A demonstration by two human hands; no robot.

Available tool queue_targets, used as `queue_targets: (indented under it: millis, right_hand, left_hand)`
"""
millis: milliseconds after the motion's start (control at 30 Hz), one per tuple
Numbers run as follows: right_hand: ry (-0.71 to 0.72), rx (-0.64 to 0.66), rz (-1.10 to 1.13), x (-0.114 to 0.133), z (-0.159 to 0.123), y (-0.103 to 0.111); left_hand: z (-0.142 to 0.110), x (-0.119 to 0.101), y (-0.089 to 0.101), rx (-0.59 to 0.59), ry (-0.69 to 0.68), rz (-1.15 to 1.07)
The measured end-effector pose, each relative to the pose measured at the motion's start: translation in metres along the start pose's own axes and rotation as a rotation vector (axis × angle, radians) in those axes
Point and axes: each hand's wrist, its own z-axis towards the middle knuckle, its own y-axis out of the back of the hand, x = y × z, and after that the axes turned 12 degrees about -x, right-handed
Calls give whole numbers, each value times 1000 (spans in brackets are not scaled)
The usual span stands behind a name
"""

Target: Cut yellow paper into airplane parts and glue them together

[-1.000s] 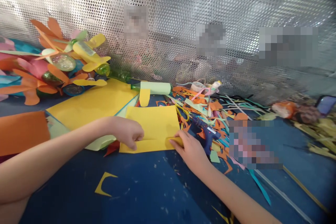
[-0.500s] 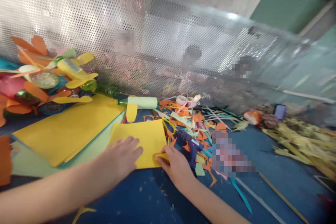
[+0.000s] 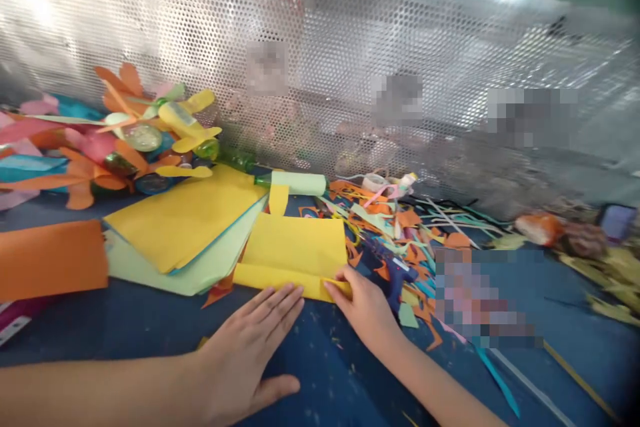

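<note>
2 bare hands are placed at the near edge of a yellow sheet (image 3: 295,240), which lies on the blue tabletop (image 3: 170,333) with a strip along that edge turned up over the rest; whether it is creased or only curled cannot be told.

The strip could be set crooked if its right end were pulled harder than its middle were pressed. The sheet could be slid askew if it were pushed from 1 side only, since nothing is seen weighting its far edge. The paper could be dented if the pinch were tightened. The blue glue gun (image 3: 400,273), just beyond the right hand (image 3: 365,303), could be knocked by a swing of the wrist, and scraps (image 3: 409,217) could be dragged under the sheet; whether the gun is hot cannot be judged.

The sheet is found ahead of the fingers, between them and the bottle (image 3: 300,183) wrapped in pale green paper. Its right near corner is gripped between the right thumb and forefinger. The left hand (image 3: 245,343) is held open and flat, thumb spread away, its fingertips laid along the strip's near edge, with nothing grasped.
</note>
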Motion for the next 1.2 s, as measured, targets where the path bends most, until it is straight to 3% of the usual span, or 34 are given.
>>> queue_targets:
  millis: [300,433,700,1200]
  right_hand:
    - [28,-18,-73,-3,-1,-2]
    - [89,-37,-82,-5,-2,-4]
    - [120,-29,-79,-5,-2,-3]
    - [106,-5,-59,0,0,-2]
  left_hand:
    - [3,0,1,52,93,-99]
    - [2,2,1,67,74,-177]
    - [-1,1,-5,-15,110,-216]
    - [1,4,0,33,80,-226]
